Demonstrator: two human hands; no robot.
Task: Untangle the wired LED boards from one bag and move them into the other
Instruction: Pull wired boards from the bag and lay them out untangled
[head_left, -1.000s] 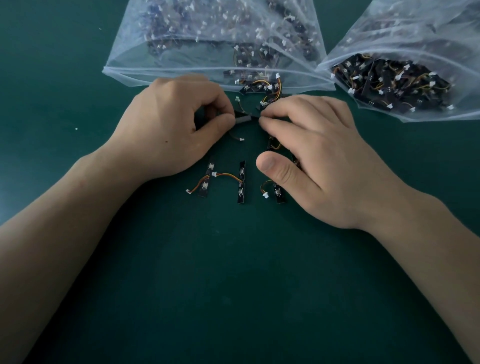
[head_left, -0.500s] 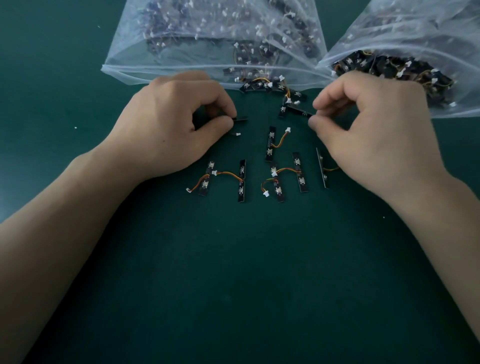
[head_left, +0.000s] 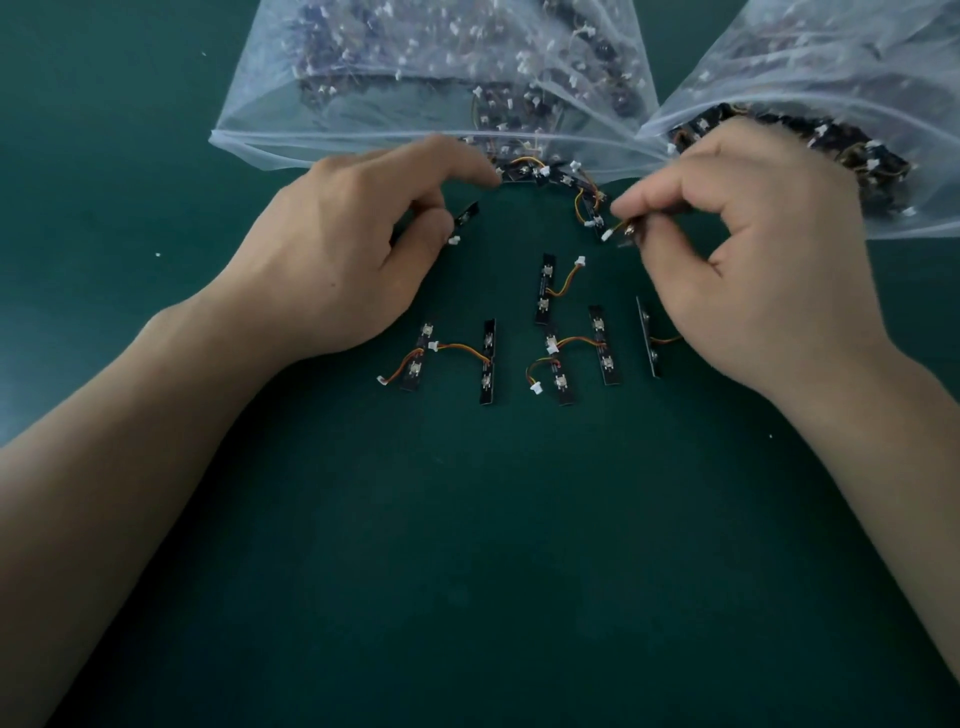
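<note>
Dark green mat (head_left: 493, 545): the hands have parted, left hand (head_left: 337, 260) and right hand (head_left: 737, 249) each pinching a freed black wired LED board (head_left: 466, 214).

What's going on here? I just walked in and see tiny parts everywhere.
A person is sorting wired LED boards between two clear bags. The left hand pinches one board; the right hand holds another's wire beside the right bag. Several separated boards lie on the green mat below the left bag.
</note>
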